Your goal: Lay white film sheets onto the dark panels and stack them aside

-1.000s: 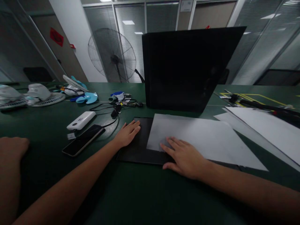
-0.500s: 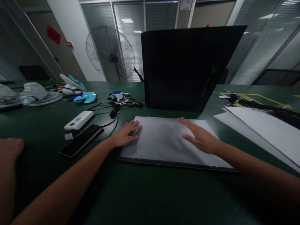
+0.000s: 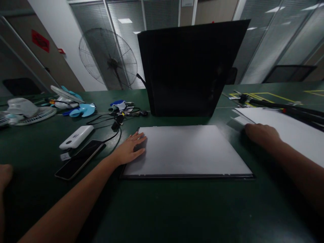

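A flat panel with a white surface and thin dark edges (image 3: 187,152) lies on the green table in front of me. My left hand (image 3: 130,148) rests flat on the panel's left edge, fingers spread and holding nothing. Off to the right, white sheets (image 3: 293,130) lie in a loose stack. My right hand (image 3: 263,133) is at their left edge with its fingers curled closed on the upper sheet; the fingertips are hidden beneath the hand.
A large black panel (image 3: 187,71) stands upright behind the white one. To the left are a phone (image 3: 79,160), a white power bank (image 3: 76,136) and cables (image 3: 116,123). Fan parts (image 3: 27,109) sit farther back. Another person's hand (image 3: 5,173) shows at the left edge.
My right hand has left the panel's white surface and moved right to the sheets, its fingers closing. My left hand stays on the panel. The view has shifted slightly right.
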`<control>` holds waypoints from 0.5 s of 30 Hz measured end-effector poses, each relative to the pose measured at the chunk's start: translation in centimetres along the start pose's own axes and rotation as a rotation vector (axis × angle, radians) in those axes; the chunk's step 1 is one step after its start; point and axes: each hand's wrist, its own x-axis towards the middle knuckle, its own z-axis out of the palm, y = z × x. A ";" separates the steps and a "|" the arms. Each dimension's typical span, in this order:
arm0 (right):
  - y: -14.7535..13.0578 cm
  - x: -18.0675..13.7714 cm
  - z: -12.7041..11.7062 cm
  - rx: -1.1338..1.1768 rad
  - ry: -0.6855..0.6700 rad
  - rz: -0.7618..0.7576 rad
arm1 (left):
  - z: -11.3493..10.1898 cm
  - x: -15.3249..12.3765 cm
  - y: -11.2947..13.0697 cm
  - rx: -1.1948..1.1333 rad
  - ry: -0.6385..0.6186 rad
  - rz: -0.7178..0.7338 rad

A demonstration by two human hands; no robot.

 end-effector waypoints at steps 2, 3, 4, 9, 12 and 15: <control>-1.5 -0.9 -1.3 -0.034 0.023 -0.015 | 0.0 -0.1 -0.2 -0.014 0.009 0.002; -2.5 -1.4 -1.9 -0.046 0.040 -0.040 | 0.1 -0.1 -0.3 -0.024 0.015 0.003; -3.7 -2.1 -2.5 -0.052 0.056 -0.076 | 0.1 -0.1 -0.4 -0.034 0.020 0.004; -12.0 -8.0 -4.0 0.024 0.070 -0.347 | 0.3 -0.1 -0.7 -0.058 0.061 0.006; -16.2 -12.8 -4.5 0.290 -0.056 -0.660 | 0.4 0.0 -0.6 -0.062 0.077 -0.004; -17.9 -15.4 -4.8 0.467 -0.134 -0.903 | 0.5 0.1 -0.5 -0.063 0.088 -0.030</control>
